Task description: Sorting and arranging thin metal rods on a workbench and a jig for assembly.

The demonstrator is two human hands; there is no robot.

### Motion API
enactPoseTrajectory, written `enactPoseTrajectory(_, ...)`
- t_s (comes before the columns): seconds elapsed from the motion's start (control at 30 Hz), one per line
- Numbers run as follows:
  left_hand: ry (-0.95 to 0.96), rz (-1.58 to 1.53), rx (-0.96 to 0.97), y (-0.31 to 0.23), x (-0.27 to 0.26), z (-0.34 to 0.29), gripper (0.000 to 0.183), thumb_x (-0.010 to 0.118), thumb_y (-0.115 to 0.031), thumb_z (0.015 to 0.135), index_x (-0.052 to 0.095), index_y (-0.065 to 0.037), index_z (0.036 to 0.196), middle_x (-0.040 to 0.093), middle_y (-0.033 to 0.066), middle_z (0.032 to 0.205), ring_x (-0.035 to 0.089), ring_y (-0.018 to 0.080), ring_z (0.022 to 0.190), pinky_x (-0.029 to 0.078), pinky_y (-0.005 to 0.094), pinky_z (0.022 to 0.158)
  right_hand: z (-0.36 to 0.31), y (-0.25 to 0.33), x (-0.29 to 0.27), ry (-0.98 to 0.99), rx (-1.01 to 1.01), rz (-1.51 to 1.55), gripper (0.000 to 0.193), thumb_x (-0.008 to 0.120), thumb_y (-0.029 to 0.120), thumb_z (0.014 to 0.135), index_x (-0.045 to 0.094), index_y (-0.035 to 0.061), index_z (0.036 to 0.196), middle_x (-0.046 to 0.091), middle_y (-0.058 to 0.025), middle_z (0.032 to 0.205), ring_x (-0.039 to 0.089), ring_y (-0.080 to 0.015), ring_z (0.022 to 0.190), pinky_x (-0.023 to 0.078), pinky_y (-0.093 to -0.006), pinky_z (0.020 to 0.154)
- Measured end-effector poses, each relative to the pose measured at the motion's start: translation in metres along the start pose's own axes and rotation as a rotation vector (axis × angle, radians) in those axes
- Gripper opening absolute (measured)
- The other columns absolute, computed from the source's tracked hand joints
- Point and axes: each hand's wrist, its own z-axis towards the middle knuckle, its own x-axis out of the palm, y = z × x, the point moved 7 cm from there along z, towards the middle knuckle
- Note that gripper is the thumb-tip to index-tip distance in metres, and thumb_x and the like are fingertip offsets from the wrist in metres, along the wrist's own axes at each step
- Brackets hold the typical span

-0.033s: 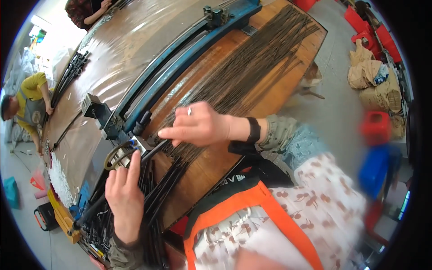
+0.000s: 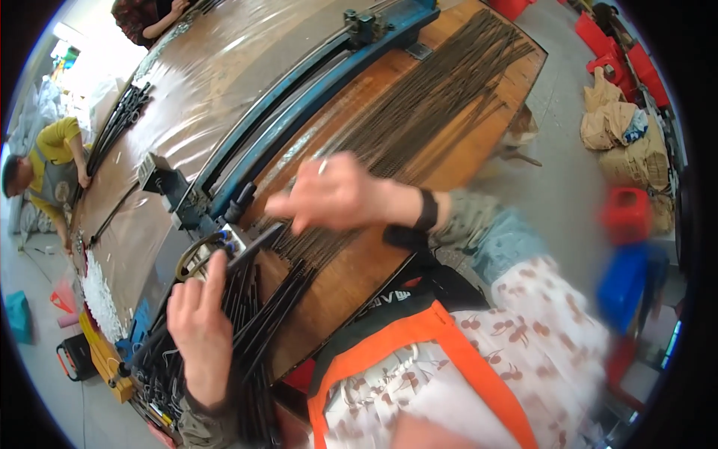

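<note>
My left hand (image 2: 200, 322) is beside a small metal block with blue fittings (image 2: 233, 243) at the near end of a long blue machine rail (image 2: 277, 142). Its index finger reaches forward and the other fingers curl under; whatever they grip is hidden. Smeared by motion, my right hand (image 2: 336, 196) hovers above long, thin, spring-like dark rods (image 2: 419, 112) with its fingers curled. Just below those fingertips, a short black rod or tube (image 2: 258, 245) slants down toward the block. I cannot see whether that hand touches it.
Black tubes (image 2: 277, 314) lie bundled at the table's near edge. To the left, a person in yellow (image 2: 56, 161) handles more black tubes (image 2: 120, 123) on the plastic-covered table (image 2: 202, 82). Another person's hand (image 2: 168, 19) shows at the top. Red and blue containers (image 2: 624, 280) stand at right.
My right hand has lifted slightly, away from the black rod. My left hand has shifted a little to the left, its index fingertip drawing off the block.
</note>
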Motion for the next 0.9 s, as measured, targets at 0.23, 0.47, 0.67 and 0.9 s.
enactPoseTrajectory(0.23,-0.101,-0.002,-0.048,0.031,-0.011,-0.012,0.058,0.055,0.012,0.075,0.066,-0.007,0.128,0.053,0.0115,0.079,0.055,0.0301,0.075,0.046,0.0424,0.068,0.017,-0.007,0.027,0.001,0.032,-0.018,0.041,0.073,0.027,0.09,0.068,0.0048,0.124,0.056,0.0016,0.068,0.048,-0.0123,0.053,0.041,-0.0287,0.045)
enactPoseTrajectory(0.47,-0.488,0.226,-0.467,0.168,-0.103,-0.093,0.016,0.061,-0.006,0.099,0.065,0.001,0.112,0.066,0.0178,0.094,0.063,0.0269,0.079,0.05,0.0337,0.075,0.002,-0.103,0.032,0.176,0.326,-0.207,0.017,0.065,0.011,0.093,0.07,0.0081,0.109,0.072,-0.0097,0.085,0.07,-0.0239,0.08,0.055,-0.0345,0.069)
enactPoseTrajectory(0.67,-0.57,0.124,-0.437,0.169,-0.1,-0.104,0.018,0.064,-0.008,0.098,0.067,0.002,0.112,0.067,0.0177,0.09,0.063,0.0253,0.076,0.05,0.0324,0.071,0.111,-0.059,0.181,0.43,0.397,0.483,0.019,0.07,0.019,0.094,0.074,0.0031,0.104,0.075,-0.0071,0.093,0.071,-0.0155,0.082,0.055,-0.031,0.073)
enactPoseTrajectory(0.9,-0.384,0.042,-0.707,0.194,-0.071,-0.187,0.019,0.064,-0.006,0.097,0.065,0.005,0.113,0.066,0.018,0.089,0.062,0.0257,0.074,0.049,0.0337,0.069,0.12,-0.052,0.242,0.543,0.084,0.275,0.013,0.075,0.03,0.087,0.078,0.0175,0.09,0.072,0.0035,0.084,0.063,-0.014,0.09,0.034,-0.0388,0.099)
